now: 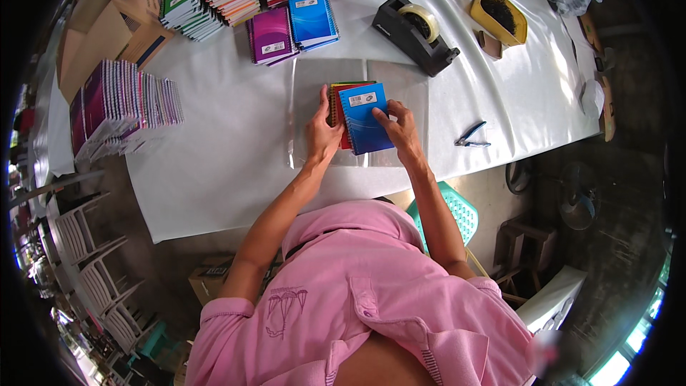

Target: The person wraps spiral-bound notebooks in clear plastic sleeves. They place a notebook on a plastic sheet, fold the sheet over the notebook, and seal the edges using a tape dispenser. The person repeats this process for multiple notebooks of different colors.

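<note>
The blue notebook (369,125) tops a small stack above the clear plastic sheet (307,75), its long axis running away from the person, labelled end farthest and leaning slightly left. A yellow tub (522,29) holds a dark mass (too fine to make out). The left hand (325,132) grips the stack's left edge; the right hand (401,131) clamps the blue notebook, thumb on its cover.

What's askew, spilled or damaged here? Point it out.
Slightly askew: the blue notebook sits shifted over the red notebook between the left hand and right hand, so their edges don't line up. No clear spill or damage shows.
</note>
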Action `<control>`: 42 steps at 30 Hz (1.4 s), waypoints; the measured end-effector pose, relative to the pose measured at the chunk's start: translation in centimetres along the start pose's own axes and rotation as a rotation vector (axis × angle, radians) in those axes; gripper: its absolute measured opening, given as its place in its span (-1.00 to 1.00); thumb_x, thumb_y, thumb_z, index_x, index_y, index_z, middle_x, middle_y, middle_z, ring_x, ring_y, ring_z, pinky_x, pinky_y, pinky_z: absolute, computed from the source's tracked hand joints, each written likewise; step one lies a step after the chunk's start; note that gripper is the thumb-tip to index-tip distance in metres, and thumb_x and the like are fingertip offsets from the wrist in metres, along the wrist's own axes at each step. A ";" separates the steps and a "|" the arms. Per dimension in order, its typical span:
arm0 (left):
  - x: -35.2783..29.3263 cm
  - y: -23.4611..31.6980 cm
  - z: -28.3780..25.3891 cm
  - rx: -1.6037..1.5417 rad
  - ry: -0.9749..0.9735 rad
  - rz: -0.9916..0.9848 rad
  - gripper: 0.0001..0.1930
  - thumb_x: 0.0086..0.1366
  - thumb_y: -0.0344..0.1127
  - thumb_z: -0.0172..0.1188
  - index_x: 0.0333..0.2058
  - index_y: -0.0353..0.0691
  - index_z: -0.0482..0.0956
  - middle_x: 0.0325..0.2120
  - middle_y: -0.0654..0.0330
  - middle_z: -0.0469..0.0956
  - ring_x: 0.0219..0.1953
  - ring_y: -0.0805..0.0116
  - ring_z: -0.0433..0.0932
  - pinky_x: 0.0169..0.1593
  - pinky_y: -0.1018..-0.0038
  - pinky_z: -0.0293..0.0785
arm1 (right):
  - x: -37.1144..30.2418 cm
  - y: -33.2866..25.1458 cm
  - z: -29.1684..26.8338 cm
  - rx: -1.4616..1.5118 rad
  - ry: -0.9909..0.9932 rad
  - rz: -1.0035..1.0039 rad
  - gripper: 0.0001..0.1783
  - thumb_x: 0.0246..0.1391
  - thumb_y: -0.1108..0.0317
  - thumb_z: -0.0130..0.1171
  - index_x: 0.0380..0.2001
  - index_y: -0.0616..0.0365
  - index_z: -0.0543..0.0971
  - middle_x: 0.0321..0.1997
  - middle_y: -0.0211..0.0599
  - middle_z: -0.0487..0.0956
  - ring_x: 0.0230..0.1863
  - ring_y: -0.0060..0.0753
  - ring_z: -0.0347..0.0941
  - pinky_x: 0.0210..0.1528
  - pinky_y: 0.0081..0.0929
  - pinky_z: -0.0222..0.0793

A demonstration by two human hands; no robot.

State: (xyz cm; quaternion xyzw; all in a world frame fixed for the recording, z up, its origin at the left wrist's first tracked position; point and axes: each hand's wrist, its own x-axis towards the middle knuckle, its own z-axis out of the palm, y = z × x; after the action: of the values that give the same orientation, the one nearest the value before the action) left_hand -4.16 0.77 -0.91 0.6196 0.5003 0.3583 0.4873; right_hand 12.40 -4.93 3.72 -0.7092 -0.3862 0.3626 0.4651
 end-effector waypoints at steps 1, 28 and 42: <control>0.1 0.2 0.3 -0.006 0.006 -0.035 -0.12 0.16 -0.34 0.31 0.37 0.07 -0.03 0.14 -0.06 0.39 0.13 0.15 0.46 0.08 0.40 0.46 | 0.0 -0.1 0.0 0.021 -0.004 0.050 -0.68 0.05 0.26 0.24 -0.41 0.39 0.52 -0.29 -0.15 0.46 -0.27 -0.40 0.35 -0.22 -0.44 0.29; -1.1 -2.2 -0.2 -0.082 -0.054 -0.025 -0.40 0.34 -0.31 0.14 0.30 -0.23 0.18 -0.36 0.28 0.49 -0.37 0.62 0.39 -0.24 0.65 0.39 | 33.5 -24.3 9.1 0.351 0.062 -0.093 -0.58 0.08 0.29 0.28 -0.14 0.45 0.50 -0.24 -0.16 0.55 -0.28 -0.44 0.47 -0.18 -0.56 0.41; -0.6 0.2 -2.3 -0.780 -0.118 -0.528 -0.17 0.28 0.35 -0.07 0.26 -0.24 0.26 0.11 0.15 0.42 0.11 0.44 0.37 0.19 0.39 0.22 | 3.9 -6.3 1.8 0.086 -0.065 0.045 -0.59 0.04 0.29 0.28 -0.10 0.32 0.51 -0.16 -0.07 0.54 -0.16 -0.40 0.49 -0.09 -0.46 0.39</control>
State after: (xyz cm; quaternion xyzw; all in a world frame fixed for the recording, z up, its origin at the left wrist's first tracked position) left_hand -6.36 0.70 -0.08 0.2615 0.4402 0.3473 0.7856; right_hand 11.25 0.88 8.48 -0.6851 -0.3691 0.4121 0.4738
